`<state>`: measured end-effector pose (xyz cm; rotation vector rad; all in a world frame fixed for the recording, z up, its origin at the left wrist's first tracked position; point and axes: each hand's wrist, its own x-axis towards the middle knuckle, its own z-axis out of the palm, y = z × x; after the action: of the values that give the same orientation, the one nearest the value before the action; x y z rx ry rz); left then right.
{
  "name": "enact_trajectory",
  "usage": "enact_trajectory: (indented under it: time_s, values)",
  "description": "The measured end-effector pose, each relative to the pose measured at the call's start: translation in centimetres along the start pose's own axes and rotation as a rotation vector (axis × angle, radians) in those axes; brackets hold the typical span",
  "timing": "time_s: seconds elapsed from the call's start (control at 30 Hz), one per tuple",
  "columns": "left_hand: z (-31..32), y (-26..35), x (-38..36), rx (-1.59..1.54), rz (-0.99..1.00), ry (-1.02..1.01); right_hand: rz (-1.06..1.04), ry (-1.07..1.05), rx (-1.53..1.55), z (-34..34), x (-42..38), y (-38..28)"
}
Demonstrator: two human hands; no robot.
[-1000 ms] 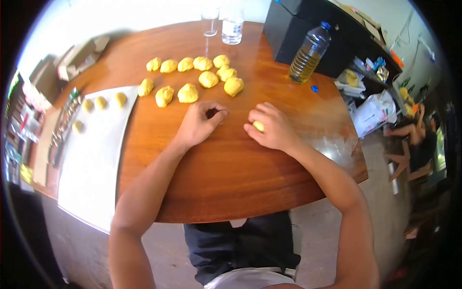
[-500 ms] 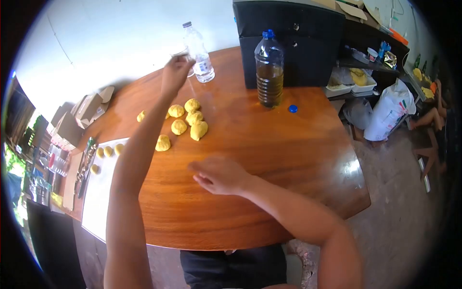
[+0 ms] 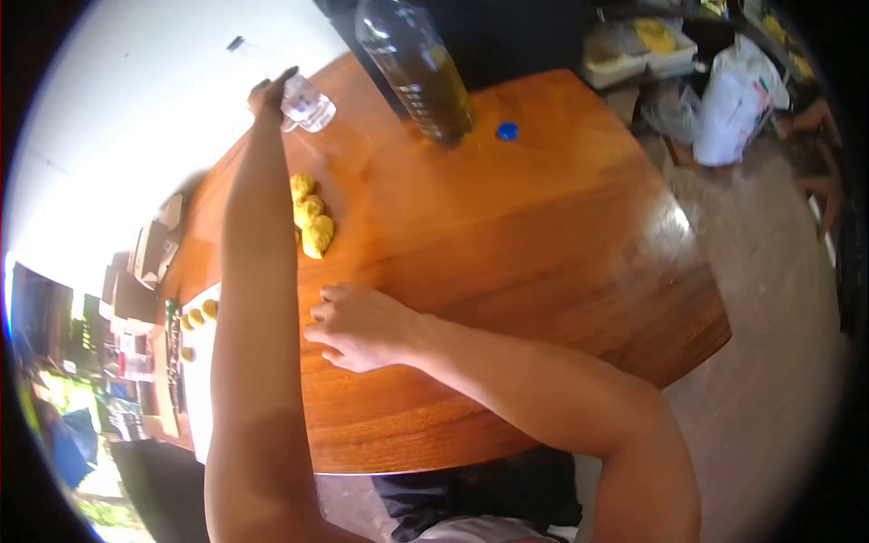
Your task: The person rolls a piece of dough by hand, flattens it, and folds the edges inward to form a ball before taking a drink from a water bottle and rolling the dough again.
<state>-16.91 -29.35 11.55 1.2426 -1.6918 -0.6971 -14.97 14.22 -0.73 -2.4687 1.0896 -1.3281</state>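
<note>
My left hand reaches to the far edge of the table, its fingers curled beside a clear plastic bottle. Part of a clear glass-like rim shows by my wrist; what the fingers hold is hidden. Over the near part of the table is my right hand, holding nothing, its fingers loosely bent and apart. Yellow dough balls lie in a row just right of my left forearm, which covers others. Smaller yellow balls rest on a white sheet at the left.
A large bottle of brownish-yellow liquid stands at the back, uncapped as far as I see, with a blue cap near it. Cardboard boxes are at the left edge. A white sack sits on the floor at right.
My view has shifted, so the table items appear farther left and higher. My left hand has reached farther toward the clear bottle. My right hand has shifted left.
</note>
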Motion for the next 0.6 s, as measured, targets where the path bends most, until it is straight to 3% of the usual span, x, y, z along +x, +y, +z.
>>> enact_trajectory:
  time_s: [0.03,0.13,0.3,0.57,0.6]
  values:
    - [-0.1,0.4,0.0,-0.111,-0.016,-0.011,0.017,0.022,0.017,0.0,0.0,0.2]
    - [-0.6,1.6,-1.3,-0.029,0.067,0.075,0.083,-0.088,0.003,-0.2,0.5,0.5]
    - [-5.1,5.2,-5.2,-0.172,0.188,0.028,0.049,-0.054,0.006,0.2,0.6,0.8]
    - [-22.0,8.6,-18.5,-0.258,0.411,-0.175,0.041,-0.009,-0.137,-0.2,0.5,0.0]
    - [-25.2,8.0,-20.2,-0.040,0.503,-0.201,0.050,-0.047,-0.191,-0.9,0.5,-0.5]
